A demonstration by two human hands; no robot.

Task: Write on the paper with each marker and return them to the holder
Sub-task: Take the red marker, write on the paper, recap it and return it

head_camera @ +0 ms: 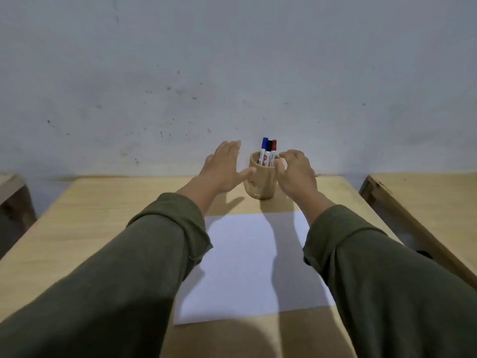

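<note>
A tan wooden holder [260, 186] stands at the far edge of the table, holding three capped markers: blue [263, 148], black [268, 152] and red [273, 151]. My left hand [223, 167] is spread open just left of the holder, its thumb tip touching or almost touching the rim. My right hand [296, 171] hovers at the holder's right side with fingers curled over the rim; it holds nothing. A blank white sheet of paper [247, 264] lies flat on the table between my forearms, nearer to me than the holder.
The light wooden table [108, 210] meets a scuffed grey wall [232, 73] right behind the holder. Another wooden table [426, 200] stands to the right across a narrow gap. A dark piece of furniture [13, 197] sits at the left edge.
</note>
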